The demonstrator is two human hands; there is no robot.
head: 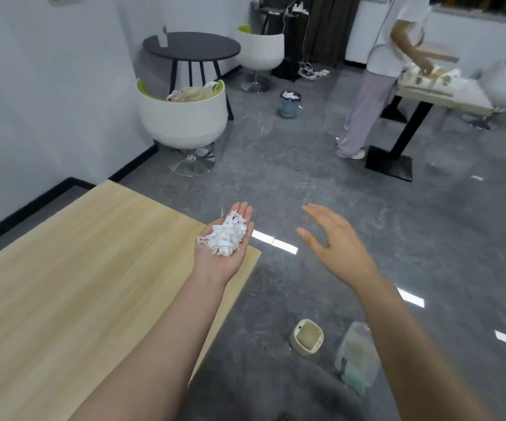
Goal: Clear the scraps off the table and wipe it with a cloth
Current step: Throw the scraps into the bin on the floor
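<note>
My flat left hand point(226, 247) carries the scraps point(226, 237) off the surface point(78, 268); right hand point(333, 241) released; disposal and wiping remain.

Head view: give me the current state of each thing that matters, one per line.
left hand: palm up, open, carrying the scraps.
paper scraps: white, heaped on the left palm.
right hand: open, empty, above the floor.
wooden table: visible top free of scraps.
small beige bin: upright on the floor, open top.
grey basket: on the floor farther off, paper inside.
</note>
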